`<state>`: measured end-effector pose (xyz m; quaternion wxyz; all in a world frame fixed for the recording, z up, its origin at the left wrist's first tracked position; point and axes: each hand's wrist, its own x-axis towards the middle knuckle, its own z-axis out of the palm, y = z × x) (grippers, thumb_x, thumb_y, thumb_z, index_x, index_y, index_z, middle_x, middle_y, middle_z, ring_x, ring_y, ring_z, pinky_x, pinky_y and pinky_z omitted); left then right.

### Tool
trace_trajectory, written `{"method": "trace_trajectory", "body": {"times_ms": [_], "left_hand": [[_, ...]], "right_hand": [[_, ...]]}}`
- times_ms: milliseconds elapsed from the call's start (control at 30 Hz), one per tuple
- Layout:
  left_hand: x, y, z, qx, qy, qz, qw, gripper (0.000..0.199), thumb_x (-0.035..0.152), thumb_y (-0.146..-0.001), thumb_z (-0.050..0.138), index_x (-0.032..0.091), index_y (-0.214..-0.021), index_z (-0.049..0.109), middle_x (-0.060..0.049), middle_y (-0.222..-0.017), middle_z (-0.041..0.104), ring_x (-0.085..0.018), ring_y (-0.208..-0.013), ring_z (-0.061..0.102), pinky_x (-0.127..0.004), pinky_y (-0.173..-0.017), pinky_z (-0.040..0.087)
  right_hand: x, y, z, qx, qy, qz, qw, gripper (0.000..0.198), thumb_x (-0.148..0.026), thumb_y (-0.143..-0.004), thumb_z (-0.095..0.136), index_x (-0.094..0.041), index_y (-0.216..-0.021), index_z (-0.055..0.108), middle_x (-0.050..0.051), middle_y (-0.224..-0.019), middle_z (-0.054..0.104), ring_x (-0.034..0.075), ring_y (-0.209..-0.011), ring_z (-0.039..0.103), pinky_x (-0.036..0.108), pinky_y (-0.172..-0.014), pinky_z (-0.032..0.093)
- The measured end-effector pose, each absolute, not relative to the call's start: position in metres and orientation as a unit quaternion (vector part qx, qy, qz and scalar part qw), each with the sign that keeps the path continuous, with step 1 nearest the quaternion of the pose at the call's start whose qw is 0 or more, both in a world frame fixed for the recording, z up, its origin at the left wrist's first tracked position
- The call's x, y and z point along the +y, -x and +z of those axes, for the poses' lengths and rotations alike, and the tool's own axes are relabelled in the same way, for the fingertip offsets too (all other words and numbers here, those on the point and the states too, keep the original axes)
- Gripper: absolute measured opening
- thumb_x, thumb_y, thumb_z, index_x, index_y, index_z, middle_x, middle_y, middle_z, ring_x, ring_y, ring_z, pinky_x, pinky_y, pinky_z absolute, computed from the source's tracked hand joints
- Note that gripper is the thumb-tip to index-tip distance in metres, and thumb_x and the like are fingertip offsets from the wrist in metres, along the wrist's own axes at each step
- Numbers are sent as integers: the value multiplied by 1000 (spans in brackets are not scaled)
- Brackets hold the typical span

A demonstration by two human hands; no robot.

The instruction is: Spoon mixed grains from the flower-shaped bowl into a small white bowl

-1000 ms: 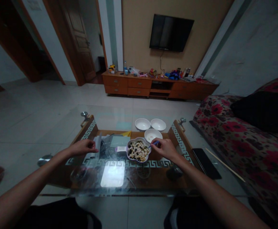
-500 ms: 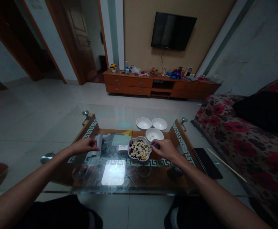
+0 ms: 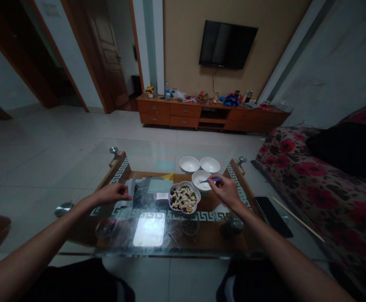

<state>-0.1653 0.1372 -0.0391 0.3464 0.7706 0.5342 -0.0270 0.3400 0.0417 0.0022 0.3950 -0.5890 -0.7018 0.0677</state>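
In my right hand (image 3: 225,191) is a pair of slim purple-blue tweezers (image 3: 214,179), pinched between the fingers. Their tip reaches over the near white bowl (image 3: 212,187), where a few small pale pieces lie. Just to the left, a flower-shaped dish (image 3: 169,205) with a purple rim holds a mix of pale flat seeds, dark pieces and yellowish pieces. My left hand (image 3: 118,192), fingers curled with nothing visible in them, is held over the left part of the glass table, apart from the dish. A small white label (image 3: 162,196) sits at the dish's left side.
Two more white bowls (image 3: 189,165) stand side by side behind the near one. The glass table (image 3: 85,167) has a shelf beneath it with several objects. A black flat object (image 3: 272,216) and a thin stick (image 3: 297,218) lie at the right. A floral sofa (image 3: 296,163) is beyond.
My right hand has moved the tweezers from the flower-shaped dish, up and right, to over the near white bowl. My left hand has hardly moved.
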Motion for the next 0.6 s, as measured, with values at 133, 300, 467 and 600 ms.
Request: {"method": "trace_trajectory", "body": {"times_ms": [133, 300, 467, 600], "left_hand": [[137, 166, -40, 534, -772, -23, 344, 66, 85, -67, 63, 20, -74, 58, -4, -70, 58, -19, -68, 50, -34, -67, 35], [137, 166, -41, 533, -772, -23, 346, 65, 84, -69, 64, 20, -75, 57, -4, -70, 59, -19, -67, 51, -34, -67, 35], [138, 167, -42, 527, -773, -25, 353, 65, 85, -69, 64, 21, -74, 55, -4, -70, 59, -20, -67, 53, -34, -67, 35], [138, 166, -40, 524, -776, -28, 351, 64, 84, -69, 64, 20, -73, 56, -4, -71, 59, -20, -68, 52, -35, -68, 36]], "right_hand": [[44, -353, 8, -669, 608, 54, 425, 34, -52, -95, 63, -23, -92, 80, 5, -74, 78, 19, -59, 69, 29, -61, 48], [43, -355, 12, -659, 628, 48, 412, 35, -53, -94, 63, -23, -93, 80, 5, -74, 78, 21, -63, 72, 30, -63, 49], [42, -356, 16, -658, 636, 35, 401, 35, -53, -96, 63, -23, -96, 79, 7, -77, 80, 23, -66, 74, 31, -64, 50], [41, -357, 17, -657, 643, 41, 391, 34, -52, -96, 63, -23, -99, 81, 6, -75, 79, 22, -63, 72, 31, -63, 49]]}}
